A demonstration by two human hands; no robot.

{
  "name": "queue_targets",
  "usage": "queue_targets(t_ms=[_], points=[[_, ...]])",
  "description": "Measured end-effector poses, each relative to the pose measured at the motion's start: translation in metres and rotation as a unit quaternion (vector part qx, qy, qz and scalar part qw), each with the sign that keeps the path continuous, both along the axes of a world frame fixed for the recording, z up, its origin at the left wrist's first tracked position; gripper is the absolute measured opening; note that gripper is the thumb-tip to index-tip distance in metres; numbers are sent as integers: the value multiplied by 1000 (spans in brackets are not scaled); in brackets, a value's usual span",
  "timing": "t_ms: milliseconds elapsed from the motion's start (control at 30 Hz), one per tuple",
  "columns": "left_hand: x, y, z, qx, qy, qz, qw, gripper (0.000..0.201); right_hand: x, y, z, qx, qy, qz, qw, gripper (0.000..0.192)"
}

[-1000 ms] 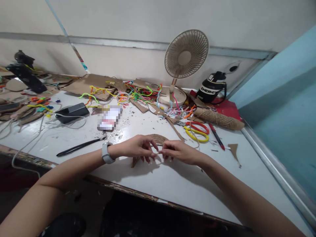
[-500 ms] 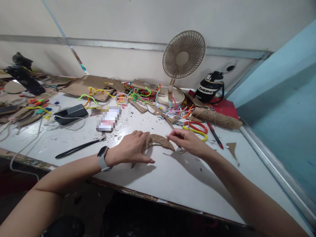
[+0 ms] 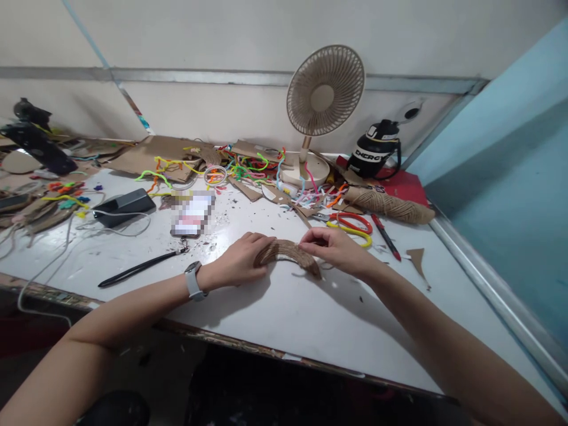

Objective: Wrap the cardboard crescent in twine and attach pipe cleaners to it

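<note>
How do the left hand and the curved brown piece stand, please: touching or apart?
Touching: the head view shows the left hand clasping the curved brown piece at its left.

One camera, worn on the person's head, looks forward and down across the white table (image 3: 284,319) from its near side. It sits near the work: the left forearm (image 3: 142,305) runs in from the lower left corner and the right forearm (image 3: 426,325) from the lower right, bringing both hands, left hand (image 3: 242,259) and right hand (image 3: 335,248), around the centre. The view reaches past them to the pale wall (image 3: 222,35) along the top and the blue wall (image 3: 523,142) at right. The table's front edge (image 3: 248,345) slopes down rightward through the lower frame.
</note>
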State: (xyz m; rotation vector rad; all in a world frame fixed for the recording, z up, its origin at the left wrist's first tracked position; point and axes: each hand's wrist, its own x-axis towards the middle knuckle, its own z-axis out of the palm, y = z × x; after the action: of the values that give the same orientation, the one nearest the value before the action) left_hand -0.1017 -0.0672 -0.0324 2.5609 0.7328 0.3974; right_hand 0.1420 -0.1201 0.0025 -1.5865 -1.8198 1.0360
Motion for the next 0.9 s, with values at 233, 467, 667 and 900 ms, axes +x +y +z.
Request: queue_targets(t_ms=[233, 467, 667, 900], points=[[7, -1, -17, -20, -64, -38, 997, 57, -9, 0, -17, 147, -157, 58, 975, 13], [7, -5, -20, -26, -71, -30, 997, 60, -13, 0, -31, 166, -175, 98, 966, 9], [8, -7, -23, -32, -80, -20, 996, 59, -18, -1, -37, 184, -156, 87, 967, 8], [9, -8, -22, -39, -87, -18, 995, 54, -21, -1, -41, 189, -147, 79, 968, 7]])
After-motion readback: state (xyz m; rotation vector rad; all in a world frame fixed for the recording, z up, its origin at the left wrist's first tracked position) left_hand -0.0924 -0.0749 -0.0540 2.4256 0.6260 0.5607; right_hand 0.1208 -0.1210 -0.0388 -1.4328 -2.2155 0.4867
